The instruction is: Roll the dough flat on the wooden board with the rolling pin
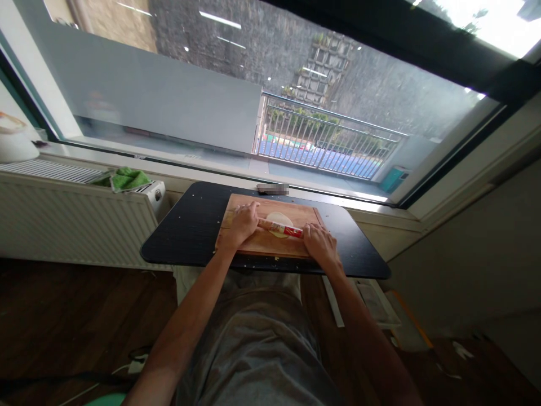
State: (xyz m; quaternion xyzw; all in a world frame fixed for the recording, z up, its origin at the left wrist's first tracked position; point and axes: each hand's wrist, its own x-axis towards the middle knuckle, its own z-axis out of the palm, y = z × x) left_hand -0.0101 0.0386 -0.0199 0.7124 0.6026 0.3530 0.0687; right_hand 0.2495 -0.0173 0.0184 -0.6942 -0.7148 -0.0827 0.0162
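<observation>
A rolling pin with a printed, partly red wrapper lies across a flat round of pale dough. My left hand is closed over the pin's left end, and my right hand is closed over its right end. Beneath them is a wooden cutting board. The dough shows beyond the pin's far side and a little on its near side. Both ends of the pin are hidden under my fingers.
The board rests on a small black table with scattered crumbs. Behind the board lies a small blurred object. To the left stands a white radiator with a green cloth on top. A large window is in front.
</observation>
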